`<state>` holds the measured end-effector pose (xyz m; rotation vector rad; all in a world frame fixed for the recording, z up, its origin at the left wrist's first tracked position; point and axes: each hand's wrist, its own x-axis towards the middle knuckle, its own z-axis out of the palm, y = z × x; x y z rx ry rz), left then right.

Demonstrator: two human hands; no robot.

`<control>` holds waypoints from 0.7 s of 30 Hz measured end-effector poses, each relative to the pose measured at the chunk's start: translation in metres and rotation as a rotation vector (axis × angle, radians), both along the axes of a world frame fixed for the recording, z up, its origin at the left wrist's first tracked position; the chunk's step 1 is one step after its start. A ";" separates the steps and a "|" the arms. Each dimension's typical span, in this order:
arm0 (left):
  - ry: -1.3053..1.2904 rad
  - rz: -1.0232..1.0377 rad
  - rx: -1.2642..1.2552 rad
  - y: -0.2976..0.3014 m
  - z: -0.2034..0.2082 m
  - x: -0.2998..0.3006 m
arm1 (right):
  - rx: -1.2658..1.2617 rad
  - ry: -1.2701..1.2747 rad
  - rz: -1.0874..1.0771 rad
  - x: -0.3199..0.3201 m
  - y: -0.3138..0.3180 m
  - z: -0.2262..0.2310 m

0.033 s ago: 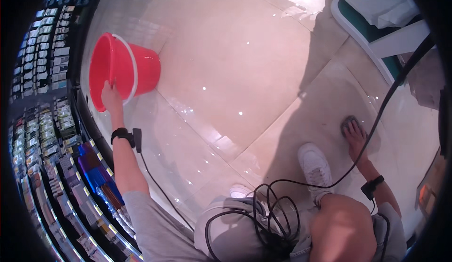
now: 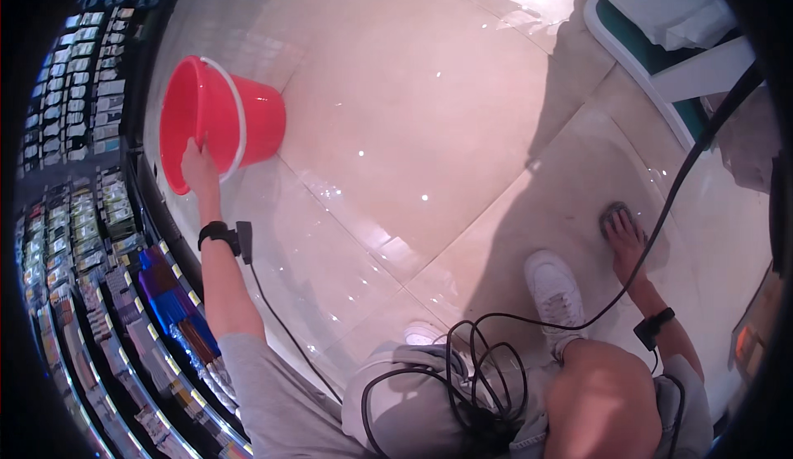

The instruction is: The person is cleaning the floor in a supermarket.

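Note:
My left hand [image 2: 201, 172], arm stretched forward and left, grips the rim of a red bucket [image 2: 258, 120], thumb and fingers closed over its edge. A white handle [image 2: 239, 112] hangs down around the bucket's outside. Its mouth faces the left of the view, and I cannot tell whether it stands upright or tilts. At the right, my right hand [image 2: 625, 238] presses down on the floor over a small dark grey scouring pad [image 2: 615, 211], fingers curled across it. Most of the pad is hidden under the hand.
Glossy beige floor tiles [image 2: 413, 112] carry wet-looking spots. Shelves of small packaged goods [image 2: 107, 120] line the left. A white-framed stand with a green base [image 2: 624, 34] is at the far right. Black cable [image 2: 496, 319] loops over my lap and rises rightward, near my white shoe [image 2: 552, 286].

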<state>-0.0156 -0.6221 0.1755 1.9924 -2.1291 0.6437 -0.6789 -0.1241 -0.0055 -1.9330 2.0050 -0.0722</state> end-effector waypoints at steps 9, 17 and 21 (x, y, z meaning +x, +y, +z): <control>-0.034 -0.005 0.018 0.072 0.007 -0.032 | -0.058 -0.086 0.034 0.007 -0.023 -0.002; 0.052 -0.111 -0.008 0.159 0.011 -0.078 | -0.203 -0.032 0.035 0.012 -0.029 -0.016; 0.086 -0.138 -0.011 0.191 0.011 -0.104 | -0.190 -0.035 -0.001 0.016 -0.029 -0.014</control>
